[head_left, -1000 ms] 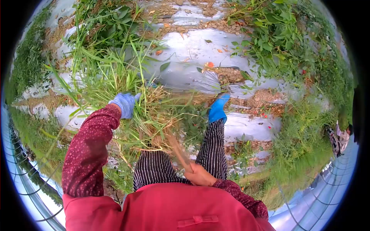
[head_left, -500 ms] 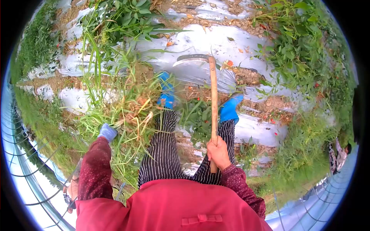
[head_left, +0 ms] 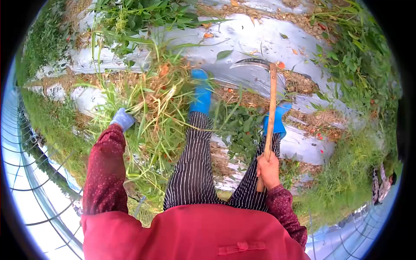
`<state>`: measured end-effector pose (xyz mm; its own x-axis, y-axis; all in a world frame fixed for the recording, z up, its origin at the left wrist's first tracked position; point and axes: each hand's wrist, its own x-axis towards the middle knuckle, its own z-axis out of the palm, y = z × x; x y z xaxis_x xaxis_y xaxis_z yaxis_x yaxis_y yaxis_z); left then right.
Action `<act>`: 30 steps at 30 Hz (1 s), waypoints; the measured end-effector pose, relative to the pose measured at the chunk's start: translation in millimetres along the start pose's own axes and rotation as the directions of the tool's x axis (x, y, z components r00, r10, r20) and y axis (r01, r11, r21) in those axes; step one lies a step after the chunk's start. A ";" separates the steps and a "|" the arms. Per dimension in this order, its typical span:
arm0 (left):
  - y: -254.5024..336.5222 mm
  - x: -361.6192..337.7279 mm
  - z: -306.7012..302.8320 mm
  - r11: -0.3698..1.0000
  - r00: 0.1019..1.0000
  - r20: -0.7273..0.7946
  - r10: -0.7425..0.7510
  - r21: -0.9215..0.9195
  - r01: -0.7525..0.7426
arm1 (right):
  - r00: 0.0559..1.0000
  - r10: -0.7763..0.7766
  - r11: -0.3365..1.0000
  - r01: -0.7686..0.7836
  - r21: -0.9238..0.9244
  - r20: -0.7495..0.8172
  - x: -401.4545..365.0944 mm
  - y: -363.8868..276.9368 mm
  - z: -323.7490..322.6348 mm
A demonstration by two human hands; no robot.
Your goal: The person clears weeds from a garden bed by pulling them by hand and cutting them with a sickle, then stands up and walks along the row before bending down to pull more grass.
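Observation:
My left hand [head_left: 123, 119], in a light blue glove, is closed on a big bundle of pulled weeds [head_left: 158, 102]. Long green blades and dry brown roots stick out of the bundle, which hides part of the ground and my fingertips. My bare right hand [head_left: 268, 170] wraps round the lower end of the wooden handle of a sickle [head_left: 272, 108]. The sickle's curved dark blade points left, above the plastic sheet, beyond my right boot.
Silver plastic mulch [head_left: 255, 37] covers the ground in strips, with bare soil between. My blue boots [head_left: 200, 93] stand astride a low leafy plant [head_left: 242, 130]. Dense green plants [head_left: 359, 65] grow at the right. At the far right edge is another person [head_left: 383, 184].
The sickle and my right hand have shifted right in view, as have my legs. The weed bundle has turned and risen slightly, still in my left hand.

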<state>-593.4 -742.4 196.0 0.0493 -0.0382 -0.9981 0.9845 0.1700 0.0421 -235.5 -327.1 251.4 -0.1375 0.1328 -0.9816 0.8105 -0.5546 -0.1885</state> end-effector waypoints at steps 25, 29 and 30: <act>-120.8 295.1 -123.1 0.766 0.759 -0.456 -0.464 -0.637 0.085 | 0.982 0.129 0.978 -0.103 0.179 -0.137 57.8 43.6 20.6; -145.8 315.9 -81.0 0.755 0.817 -0.412 -0.403 -0.654 0.043 | 0.987 0.108 0.973 -0.080 0.216 -0.121 49.2 34.1 10.9; -142.3 295.8 -88.9 0.898 0.821 -0.471 -0.322 -0.428 0.107 | 0.987 0.095 0.970 -0.062 0.233 -0.131 47.3 33.3 7.7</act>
<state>-733.9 -690.3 -109.3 -0.3558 0.3771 -0.8551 0.8172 0.5695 -0.0888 -219.5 -345.6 198.4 0.0157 0.1858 -0.9825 0.6624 -0.7380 -0.1290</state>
